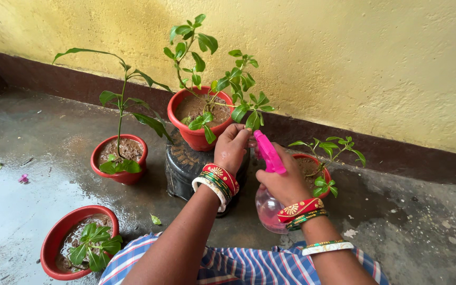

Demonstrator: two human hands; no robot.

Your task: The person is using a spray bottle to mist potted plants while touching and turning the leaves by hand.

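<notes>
Wet concrete floor (22,211) against a yellow wall (376,58), dark band along its base. Your right hand (286,182) is wrapped tight around the neck of a pink spray bottle (268,203), fingers closed on the trigger head, nozzle aimed up-left toward the leaves. Your left hand (231,148) sits just at the nozzle tip, fingers curled together and pinched near it; whether they grip the tip or a leaf, you cannot tell from this angle. Bottle body hangs low between your wrists, seemingly with some clear liquid left inside. Target looks to be the tall red pot (196,113) on a dark stand (183,166), its leafy shrub right over your knuckles. Small red pot (121,158) to the left holds a thin sapling; soil there looks dark. Low red bowl (62,240) near your knee has standing water. Another red pot (312,169) sits behind your right hand, mostly hidden. Judging by the puddled floor, watering seems well along; the raised pot is in hand.
</notes>
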